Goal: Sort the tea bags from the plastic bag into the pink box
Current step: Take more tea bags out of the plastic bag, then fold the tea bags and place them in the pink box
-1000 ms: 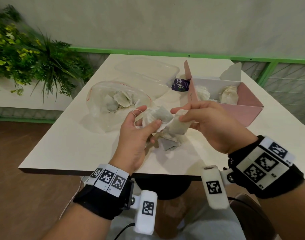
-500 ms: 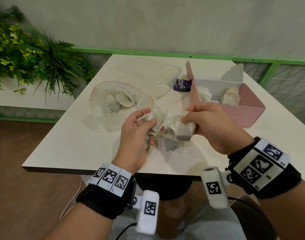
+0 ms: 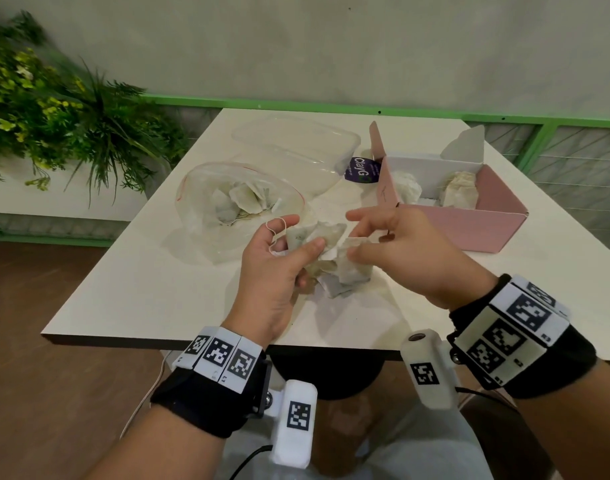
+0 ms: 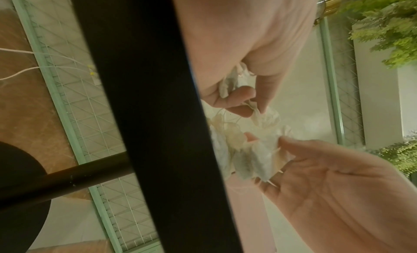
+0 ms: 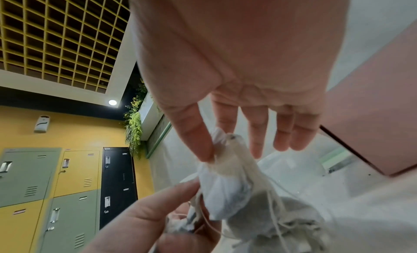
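A tangled clump of tea bags (image 3: 334, 268) hangs just above the white table (image 3: 158, 289), and my left hand (image 3: 302, 233) grips it with thumb and curled fingers. A string loops round that hand's index finger. My right hand (image 3: 355, 239) pinches one tea bag (image 5: 228, 150) at the top of the clump between thumb and index finger, its other fingers spread. The clear plastic bag (image 3: 241, 199) lies behind my left hand with several tea bags inside. The pink box (image 3: 470, 226) stands open at the right and holds a few tea bags (image 3: 459, 192).
A clear plastic tub (image 3: 296, 147) and a purple label (image 3: 360, 169) lie at the back of the table. A leafy plant (image 3: 54, 116) stands off the left side. A green rail (image 3: 331, 107) runs behind. The table's near edge (image 3: 210, 342) is close to my wrists.
My right hand had a tea bag drawn out to the right; it came back to the clump and now pinches at its top with fingers spread. My left hand keeps its hold.
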Available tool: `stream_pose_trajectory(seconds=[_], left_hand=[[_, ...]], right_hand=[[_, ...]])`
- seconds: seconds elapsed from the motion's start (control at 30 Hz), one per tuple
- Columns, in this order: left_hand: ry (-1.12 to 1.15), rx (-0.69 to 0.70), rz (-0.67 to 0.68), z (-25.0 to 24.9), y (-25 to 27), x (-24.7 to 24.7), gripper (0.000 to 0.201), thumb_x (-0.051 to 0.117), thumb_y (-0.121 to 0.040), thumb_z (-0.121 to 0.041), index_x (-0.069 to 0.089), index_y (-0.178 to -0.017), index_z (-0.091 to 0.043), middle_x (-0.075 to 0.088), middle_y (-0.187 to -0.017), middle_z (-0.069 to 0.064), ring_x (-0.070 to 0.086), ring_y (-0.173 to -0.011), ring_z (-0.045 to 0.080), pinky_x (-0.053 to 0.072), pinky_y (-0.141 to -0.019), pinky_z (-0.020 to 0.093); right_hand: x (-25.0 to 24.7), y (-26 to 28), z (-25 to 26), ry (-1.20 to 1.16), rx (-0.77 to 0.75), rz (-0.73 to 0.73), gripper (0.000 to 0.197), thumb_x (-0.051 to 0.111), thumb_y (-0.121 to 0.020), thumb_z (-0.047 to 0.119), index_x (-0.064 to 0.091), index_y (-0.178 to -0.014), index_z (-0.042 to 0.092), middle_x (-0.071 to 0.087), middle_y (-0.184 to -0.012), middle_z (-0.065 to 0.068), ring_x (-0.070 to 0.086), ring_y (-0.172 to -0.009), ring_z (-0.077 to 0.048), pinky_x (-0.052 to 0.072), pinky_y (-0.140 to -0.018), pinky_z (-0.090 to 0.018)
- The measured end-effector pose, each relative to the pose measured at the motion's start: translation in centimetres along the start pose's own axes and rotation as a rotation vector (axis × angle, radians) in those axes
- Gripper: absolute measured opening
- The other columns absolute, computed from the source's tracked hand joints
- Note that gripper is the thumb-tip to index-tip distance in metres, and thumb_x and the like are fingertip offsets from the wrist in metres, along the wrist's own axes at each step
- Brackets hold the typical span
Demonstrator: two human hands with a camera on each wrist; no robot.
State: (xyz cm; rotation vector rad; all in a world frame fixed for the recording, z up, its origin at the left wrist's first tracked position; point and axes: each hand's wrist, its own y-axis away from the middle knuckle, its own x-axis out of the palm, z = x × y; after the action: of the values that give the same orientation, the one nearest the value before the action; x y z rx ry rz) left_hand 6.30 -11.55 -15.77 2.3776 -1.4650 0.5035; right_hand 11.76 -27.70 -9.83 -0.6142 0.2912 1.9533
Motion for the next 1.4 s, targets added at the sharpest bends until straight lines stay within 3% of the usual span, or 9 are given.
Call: stream_pose_trajectory(seconds=[0.23, 0.33, 0.43, 0.63, 0.8, 0.93, 1.07, 1.17, 1.4], left_hand=[[-0.01, -0.036, 0.063, -0.3, 0.3, 0.1, 0.044, 0.075, -0.087, -0.004, 0.06, -0.127, -0.014, 0.067, -0.077, -0.001, 0.056, -0.052, 0.007, 0.035, -0.041, 0.02], [0.08, -0.097, 0.042, -0.5, 0.2, 0.1, 0.024, 0.065, -0.097, -0.023, 0.064, -0.119, -0.013, 0.061, -0.086, 0.011, 0.05, -0.049, 0.014, 0.032, -0.042, 0.023], [0.206, -0.156, 0.058, -0.7, 0.1, -0.2, 0.025, 0.056, -0.097, -0.036, 0.066, -0.111, -0.018, 0.063, -0.094, 0.016, 0.043, -0.05, 0.022, 0.037, -0.047, 0.024], [0.288, -0.169, 0.068, -0.7, 0.0, -0.2, 0.049, 0.061, -0.081, -0.041, 0.062, -0.123, -0.016, 0.068, -0.106, 0.022, 0.042, -0.061, 0.025, 0.04, -0.042, 0.021], [0.283, -0.154, 0.075, -0.3, -0.4, -0.5, 0.039, 0.047, -0.099, -0.04, 0.065, -0.113, -0.008, 0.07, -0.111, 0.016, 0.048, -0.064, 0.025, 0.037, -0.039, 0.024], [0.076, 0.059, -0.03, 0.1, -0.2, -0.5, 0.042, 0.048, -0.098, -0.037, 0.078, -0.087, -0.011, 0.074, -0.114, 0.017, 0.054, -0.067, 0.023, 0.04, -0.044, 0.025], [-0.173, 0.328, -0.143, 0.3, 0.6, -0.5, 0.029, 0.046, -0.099, -0.009, 0.071, -0.09, 0.0, 0.071, -0.095, 0.002, 0.059, -0.08, 0.011, 0.041, -0.047, 0.025], [-0.236, 0.388, -0.12, 0.3, 1.3, -0.1, 0.025, 0.045, -0.089, -0.017, 0.066, -0.093, -0.005, 0.064, -0.091, -0.003, 0.055, -0.073, 0.002, 0.044, -0.06, 0.022], [-0.857, 0.775, 0.01, 1.5, 2.1, 0.3, 0.046, 0.042, -0.068, 0.007, 0.048, -0.105, -0.019, 0.044, -0.114, 0.003, 0.045, -0.109, 0.024, 0.04, -0.097, 0.032]], right_hand=[[0.7, 0.0, -0.1, 0.127, -0.221, 0.046, 0.003, 0.073, -0.087, 0.018, 0.076, -0.087, 0.02, 0.072, -0.109, 0.013, 0.066, -0.098, -0.004, 0.053, -0.089, -0.031], [0.9, -0.2, -0.3, 0.101, -0.18, -0.032, 0.005, 0.073, -0.088, 0.016, 0.077, -0.087, 0.018, 0.075, -0.082, 0.002, 0.069, -0.076, -0.017, 0.059, -0.077, -0.041], [0.3, -0.3, -0.5, 0.067, -0.125, -0.078, 0.005, 0.074, -0.088, 0.016, 0.076, -0.085, 0.018, 0.074, -0.075, -0.001, 0.064, -0.065, -0.013, 0.055, -0.066, -0.03], [-0.3, -0.7, -1.4, 0.179, -0.046, -0.067, 0.006, 0.073, -0.087, 0.013, 0.076, -0.082, 0.012, 0.066, -0.066, 0.004, 0.055, -0.059, -0.005, 0.047, -0.06, -0.02], [-0.3, -0.5, -1.7, 0.184, 0.004, -0.007, 0.01, 0.07, -0.088, 0.013, 0.074, -0.079, 0.013, 0.067, -0.066, -0.001, 0.056, -0.06, -0.01, 0.049, -0.063, -0.029], [-0.3, -0.2, -1.4, 0.171, 0.031, 0.049, 0.01, 0.07, -0.087, 0.013, 0.074, -0.079, 0.015, 0.069, -0.068, -0.001, 0.057, -0.062, -0.011, 0.049, -0.065, -0.031], [-1.4, -0.1, -0.7, 0.051, 0.055, 0.044, 0.005, 0.073, -0.087, 0.013, 0.074, -0.082, 0.013, 0.066, -0.074, -0.004, 0.054, -0.067, -0.012, 0.045, -0.064, -0.026], [-2.8, -0.2, -0.2, -0.07, 0.072, 0.069, 0.003, 0.075, -0.086, 0.011, 0.073, -0.084, 0.01, 0.062, -0.076, -0.003, 0.049, -0.063, -0.008, 0.039, -0.057, -0.015], [-8.1, 0.3, 0.5, -0.172, 0.096, 0.163, 0.025, 0.076, -0.084, 0.009, 0.067, -0.103, -0.004, 0.053, -0.083, -0.015, 0.041, -0.055, -0.012, 0.034, -0.048, -0.021]])
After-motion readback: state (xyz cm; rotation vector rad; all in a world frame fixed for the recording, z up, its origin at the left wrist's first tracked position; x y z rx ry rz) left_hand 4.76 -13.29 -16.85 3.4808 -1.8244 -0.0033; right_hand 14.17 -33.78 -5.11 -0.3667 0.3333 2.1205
